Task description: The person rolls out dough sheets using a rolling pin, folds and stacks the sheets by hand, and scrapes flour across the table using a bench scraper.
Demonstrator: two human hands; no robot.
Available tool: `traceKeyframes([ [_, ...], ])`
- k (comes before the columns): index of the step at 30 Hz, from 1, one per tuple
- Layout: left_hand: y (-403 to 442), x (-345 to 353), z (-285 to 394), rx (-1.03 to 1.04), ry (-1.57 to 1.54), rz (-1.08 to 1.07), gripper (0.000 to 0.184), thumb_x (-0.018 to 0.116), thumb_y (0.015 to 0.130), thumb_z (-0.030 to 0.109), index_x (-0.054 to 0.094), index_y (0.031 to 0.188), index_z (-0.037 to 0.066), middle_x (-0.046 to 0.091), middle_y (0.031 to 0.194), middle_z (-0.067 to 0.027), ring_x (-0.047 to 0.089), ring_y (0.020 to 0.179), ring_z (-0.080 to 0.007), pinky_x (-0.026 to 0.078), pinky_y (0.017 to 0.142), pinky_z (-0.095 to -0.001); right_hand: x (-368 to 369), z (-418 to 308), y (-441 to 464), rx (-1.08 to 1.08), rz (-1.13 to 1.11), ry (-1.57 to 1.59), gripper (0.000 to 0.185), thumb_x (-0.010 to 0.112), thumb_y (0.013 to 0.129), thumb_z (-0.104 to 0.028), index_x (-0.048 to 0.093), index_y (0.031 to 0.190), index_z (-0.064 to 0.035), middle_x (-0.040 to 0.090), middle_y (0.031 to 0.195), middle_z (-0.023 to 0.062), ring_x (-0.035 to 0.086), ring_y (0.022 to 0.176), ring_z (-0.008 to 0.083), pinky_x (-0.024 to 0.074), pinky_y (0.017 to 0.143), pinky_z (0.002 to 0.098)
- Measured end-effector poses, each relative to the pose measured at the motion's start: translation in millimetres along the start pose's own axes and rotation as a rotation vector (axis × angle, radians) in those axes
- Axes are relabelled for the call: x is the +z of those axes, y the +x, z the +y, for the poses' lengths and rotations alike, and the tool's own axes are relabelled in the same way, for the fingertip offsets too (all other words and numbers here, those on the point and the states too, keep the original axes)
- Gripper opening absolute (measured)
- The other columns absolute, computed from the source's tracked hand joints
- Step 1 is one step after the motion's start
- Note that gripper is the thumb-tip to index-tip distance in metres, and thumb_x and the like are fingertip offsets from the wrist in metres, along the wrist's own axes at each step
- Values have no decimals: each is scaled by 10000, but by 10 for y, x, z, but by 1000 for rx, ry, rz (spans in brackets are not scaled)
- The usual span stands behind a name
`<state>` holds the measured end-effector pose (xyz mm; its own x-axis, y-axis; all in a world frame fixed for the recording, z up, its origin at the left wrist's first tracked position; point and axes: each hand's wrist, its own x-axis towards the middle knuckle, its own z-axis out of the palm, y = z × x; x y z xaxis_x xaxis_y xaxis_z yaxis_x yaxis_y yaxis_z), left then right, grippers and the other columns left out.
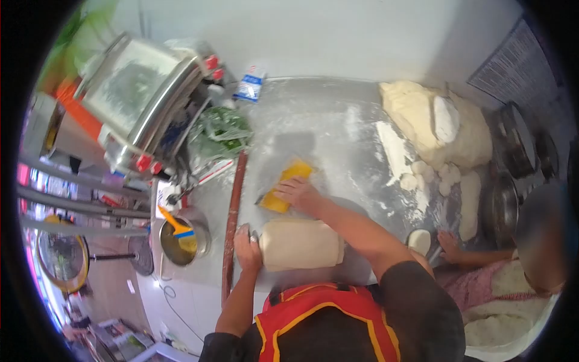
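Observation:
A thick rectangular slab of pale dough (301, 244) lies on the metal worktop right in front of my body. My left hand (248, 248) rests against its left edge, fingers pointing up and slightly apart. Beyond the slab, my right hand (297, 194) is closed over a yellow scraper or cloth (298, 172), pressed flat on the floury surface; which of the two it is I cannot tell. Just left of my left hand, a long reddish-brown rod (234, 226) lies lengthwise.
At the left stand a metal machine (145, 90), bagged greens (223, 133) and a pot (176, 244) with an orange-handled brush (175, 222). Large dough (416, 111) and loose flour lie at the back right. Another person's hand (447, 244) is near small dough pieces, beside pans (502, 208).

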<state>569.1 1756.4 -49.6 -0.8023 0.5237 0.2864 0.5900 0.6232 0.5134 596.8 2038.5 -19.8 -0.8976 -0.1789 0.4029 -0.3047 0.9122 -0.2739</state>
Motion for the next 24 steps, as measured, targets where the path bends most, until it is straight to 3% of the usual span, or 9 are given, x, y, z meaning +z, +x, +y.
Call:
traceKeyframes([
  [10,-8,4,-1,14,4,-21,424,469,897,92,490,1300,-38,521,1276,-235,464,1204,-420,344,1044,-495,362,-416,343,70,-270,-117,426,556,859,-197,567,1274,-107,575,1305,85,520,1222,250,381,1031,426],
  [16,-24,1,-2,34,-12,-5,414,458,908,100,494,1294,-44,527,1261,-253,474,1187,-432,352,1032,-493,315,-536,284,184,-387,22,492,590,845,-209,530,1312,-70,533,1358,120,477,1279,282,346,1072,447],
  [21,-70,70,-104,97,-66,39,421,450,923,127,481,1304,-50,517,1273,-263,464,1194,-438,340,1037,-497,258,-633,273,229,-384,-2,511,613,837,-234,530,1315,-74,527,1356,119,463,1289,292,340,1074,454],
  [24,-77,61,-143,2,-44,-60,430,433,940,137,457,1319,-66,496,1295,-273,438,1226,-433,322,1057,-494,298,-717,241,270,-409,-24,541,632,825,-254,525,1326,-81,512,1374,132,453,1300,291,329,1085,461],
])
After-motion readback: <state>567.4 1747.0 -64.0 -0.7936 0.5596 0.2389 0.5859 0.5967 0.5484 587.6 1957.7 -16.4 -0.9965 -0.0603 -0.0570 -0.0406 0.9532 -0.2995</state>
